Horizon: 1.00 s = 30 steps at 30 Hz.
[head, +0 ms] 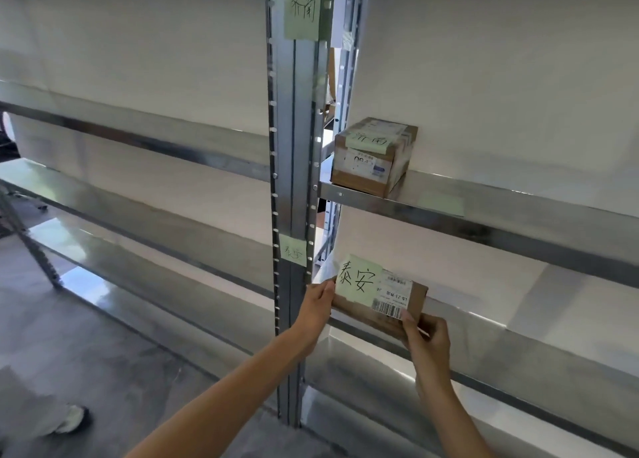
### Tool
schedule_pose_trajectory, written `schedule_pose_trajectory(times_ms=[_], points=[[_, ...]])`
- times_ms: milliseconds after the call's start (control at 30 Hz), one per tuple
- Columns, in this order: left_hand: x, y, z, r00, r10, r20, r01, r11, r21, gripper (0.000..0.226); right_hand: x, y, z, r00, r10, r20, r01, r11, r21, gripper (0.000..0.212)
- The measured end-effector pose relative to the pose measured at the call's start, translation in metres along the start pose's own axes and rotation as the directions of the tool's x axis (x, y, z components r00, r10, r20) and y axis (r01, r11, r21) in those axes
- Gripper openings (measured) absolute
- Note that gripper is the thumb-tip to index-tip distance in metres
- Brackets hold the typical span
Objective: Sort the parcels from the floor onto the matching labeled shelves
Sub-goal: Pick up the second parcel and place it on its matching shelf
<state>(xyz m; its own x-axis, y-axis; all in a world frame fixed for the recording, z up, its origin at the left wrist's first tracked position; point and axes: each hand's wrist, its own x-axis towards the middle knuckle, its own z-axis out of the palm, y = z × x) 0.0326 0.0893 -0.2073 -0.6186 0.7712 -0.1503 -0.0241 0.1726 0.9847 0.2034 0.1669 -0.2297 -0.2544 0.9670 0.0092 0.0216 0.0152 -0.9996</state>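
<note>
The person is holding a flat brown parcel (397, 293) with both hands at the front edge of the lower shelf (539, 350), just right of the metal upright (294, 167). The left hand (318, 302) is gripping the parcel's left end, fingers curling round the edge, while the right hand (428, 336) is pinching its near right corner, thumb on top beside the barcode sticker (392, 300). A green note (358, 278) reading 泰安 is sticking to the parcel's left half, its top edge standing up above the cardboard. The parcel seems to be resting on the shelf lip, though the hands are hiding the contact. On the upright, just left of the parcel and a little higher, a small green tag (293, 248) is showing faint writing. Far above it, a larger green label (301, 6) reading 济南 is hanging on the same upright. On the upper shelf (518, 215) a thicker cardboard box (375, 167) is sitting at the left end, carrying its own green note (369, 140). Near the lower left, a shoe (73, 419) is standing on the grey floor (114, 347).
</note>
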Motion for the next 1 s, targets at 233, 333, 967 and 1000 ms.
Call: schedule_pose_trajectory(times_ms=[233, 333, 967, 1000], points=[[0.012, 0.015, 0.006, 0.998, -0.07, 0.001, 0.07, 0.994, -0.083, 0.034, 0.02, -0.008, 0.003, 0.997, 0.051, 0.051, -0.049, 0.998, -0.04, 0.024], [0.019, 0.013, 0.007, 0.996, -0.083, 0.01, 0.084, 0.992, -0.095, 0.024, 0.028, -0.01, 0.005, 0.995, 0.084, 0.053, -0.083, 0.996, -0.025, 0.026], [0.137, -0.029, 0.026, 0.915, -0.401, 0.049, 0.402, 0.915, -0.016, 0.026, 0.148, 0.046, 0.058, 0.971, 0.233, 0.046, -0.203, 0.914, -0.352, 0.027], [0.147, -0.031, 0.028, 0.912, -0.41, 0.029, 0.411, 0.911, -0.028, 0.03, 0.154, 0.05, 0.062, 0.968, 0.244, 0.05, -0.209, 0.906, -0.368, 0.028]])
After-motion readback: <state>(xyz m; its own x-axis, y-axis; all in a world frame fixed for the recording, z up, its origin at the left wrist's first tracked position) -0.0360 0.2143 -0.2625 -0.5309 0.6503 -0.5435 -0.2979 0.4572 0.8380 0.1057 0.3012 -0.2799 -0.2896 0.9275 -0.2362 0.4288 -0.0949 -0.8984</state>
